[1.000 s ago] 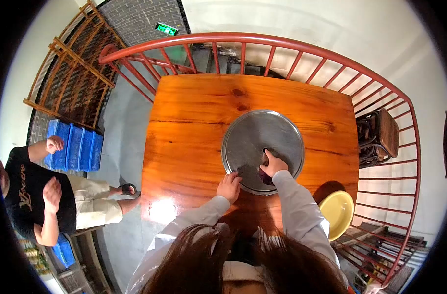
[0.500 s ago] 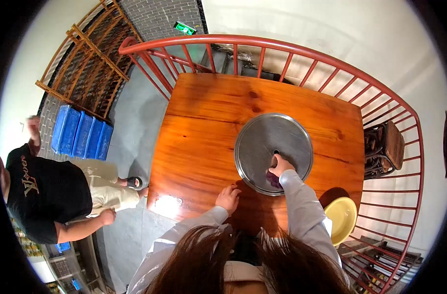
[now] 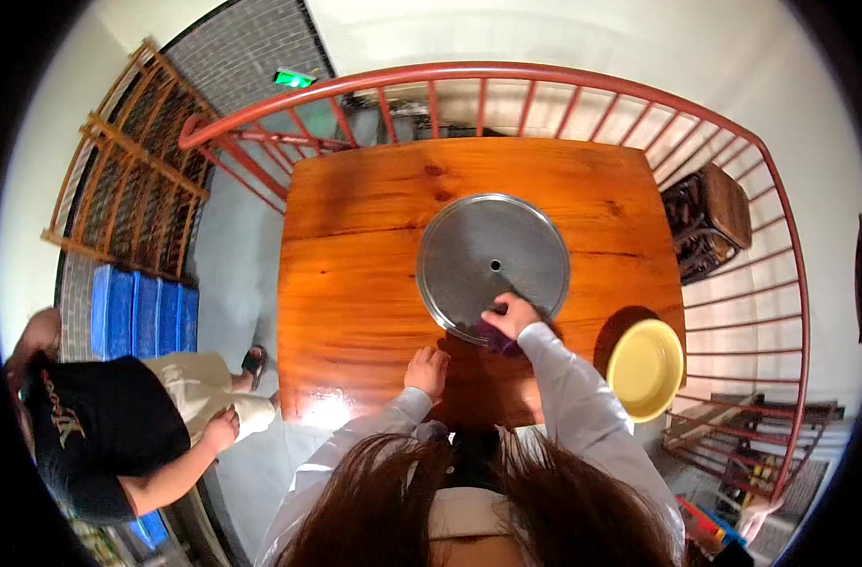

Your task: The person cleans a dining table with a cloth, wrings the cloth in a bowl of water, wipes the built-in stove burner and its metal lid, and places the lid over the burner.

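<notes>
A round metal plate (image 3: 469,241) with a raised rim and a small dark hole lies on the wooden table (image 3: 355,283). My right hand (image 3: 513,317) is over the plate's near edge, fingers closed on a dark purple cloth (image 3: 500,341). The cloth is bunched against the rim, partly hidden beneath the hand. To its left, my left hand (image 3: 428,371) rests on the tabletop near the front edge. Its fingers lie on the wood and hold nothing.
A yellow basin (image 3: 629,413) stands at the table's right front corner. Red railing (image 3: 487,71) curves around the back and right, with a wooden stool (image 3: 726,208) beside it. At left are a person in a black shirt (image 3: 110,425) and blue bins (image 3: 147,312).
My right hand has drawn the cloth from the plate's lower middle toward me, to its near rim. The view has shifted, and the person at left has lowered a raised arm.
</notes>
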A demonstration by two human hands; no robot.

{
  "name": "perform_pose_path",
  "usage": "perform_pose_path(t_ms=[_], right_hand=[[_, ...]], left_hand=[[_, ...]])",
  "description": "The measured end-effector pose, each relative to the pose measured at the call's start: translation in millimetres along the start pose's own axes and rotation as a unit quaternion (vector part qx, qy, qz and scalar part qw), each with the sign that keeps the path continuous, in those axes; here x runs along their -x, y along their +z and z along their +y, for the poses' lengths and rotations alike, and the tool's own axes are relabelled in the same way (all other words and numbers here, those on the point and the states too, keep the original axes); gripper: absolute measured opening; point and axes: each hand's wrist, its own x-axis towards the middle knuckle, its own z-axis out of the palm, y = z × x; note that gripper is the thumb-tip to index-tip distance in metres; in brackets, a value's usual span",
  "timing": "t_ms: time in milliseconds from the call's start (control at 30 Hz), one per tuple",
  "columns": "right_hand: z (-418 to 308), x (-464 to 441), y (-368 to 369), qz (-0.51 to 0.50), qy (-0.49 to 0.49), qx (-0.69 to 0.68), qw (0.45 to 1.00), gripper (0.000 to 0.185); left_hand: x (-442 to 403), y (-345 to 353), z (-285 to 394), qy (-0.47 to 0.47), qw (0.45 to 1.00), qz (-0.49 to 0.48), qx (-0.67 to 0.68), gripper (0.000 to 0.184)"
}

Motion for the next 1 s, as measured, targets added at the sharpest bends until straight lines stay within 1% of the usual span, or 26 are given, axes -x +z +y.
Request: perform_pose_path(t_ms=[33,100,133,167,200,233,300,333,367,433,467,567,600,633,700,733,767,800,833,867,900,933,967,1000], right_hand=[[4,19,3,0.007,-0.032,-0.06,0.998,0.054],[16,54,14,-0.022,-0.023,-0.167,0.985,0.042],[29,71,23,-0.033,-0.03,-0.219,0.975,0.032],[11,103,9,-0.05,0.017,-0.282,0.958,0.029],[15,123,12,-0.05,0.037,-0.297,0.953,0.028],[22,140,17,-0.047,0.055,-0.312,0.947,0.027],[40,169,29,-0.01,0.066,-0.402,0.913,0.031],[43,182,30,-0.001,0.097,-0.438,0.894,0.028],[45,192,29,0.005,0.1,-0.44,0.893,0.028],[50,209,26,0.012,0.184,-0.564,0.805,0.029],[60,212,29,0.023,0.171,-0.542,0.823,0.029],[65,226,22,0.054,0.163,-0.563,0.808,0.03],[65,231,19,0.068,0.167,-0.568,0.803,0.03],[63,235,13,0.078,0.167,-0.561,0.807,0.031],[59,241,5,0.101,0.164,-0.558,0.807,0.032],[58,246,1,0.1,0.189,-0.576,0.789,0.031],[58,251,-2,0.096,0.212,-0.591,0.772,0.031],[68,253,5,0.106,0.182,-0.615,0.76,0.031],[75,255,9,0.112,0.177,-0.616,0.76,0.031],[81,258,14,0.116,0.167,-0.631,0.749,0.031],[85,261,17,0.121,0.159,-0.645,0.738,0.031],[87,262,19,0.147,0.156,-0.627,0.749,0.031],[91,268,22,0.154,0.154,-0.626,0.749,0.031],[78,277,11,0.152,0.174,-0.677,0.699,0.031]], left_hand=[[-7,4,4,0.013,1.0,-0.007,0.002,0.013],[-19,14,11,0.035,0.998,-0.018,-0.051,0.033],[-29,19,12,0.045,0.997,-0.025,-0.05,0.033],[-40,27,12,0.084,0.992,-0.029,-0.089,0.043],[-48,34,16,0.123,0.984,-0.034,-0.126,0.054],[-59,38,26,0.133,0.983,-0.042,-0.123,0.054],[-82,45,46,0.095,0.968,-0.137,-0.185,0.067],[-91,52,50,0.086,0.959,-0.162,-0.217,0.069],[-96,57,55,0.092,0.958,-0.165,-0.216,0.069],[-105,58,68,0.008,0.937,-0.243,-0.251,0.069],[-109,62,67,-0.016,0.91,-0.306,-0.279,0.069],[-105,69,62,-0.011,0.907,-0.301,-0.295,0.068],[-101,63,71,-0.01,0.914,-0.284,-0.289,0.065],[-97,66,70,0.005,0.912,-0.288,-0.291,0.065],[-82,75,65,0.007,0.96,-0.211,-0.185,0.059],[-71,80,72,0.05,0.972,-0.15,-0.174,0.049],[-56,83,78,0.056,0.972,-0.149,-0.175,0.049],[-44,87,83,0.071,0.978,-0.155,-0.117,0.044],[-32,91,89,0.087,0.981,-0.162,-0.059,0.039],[-20,96,95,0.095,0.981,-0.161,-0.059,0.039],[-7,101,100,0.06,0.979,-0.192,0.025,0.039],[3,109,107,0.024,0.968,-0.224,0.11,0.039],[7,119,114,0.031,0.967,-0.225,0.112,0.039],[11,133,116,-0.137,0.891,-0.26,0.347,0.04]])
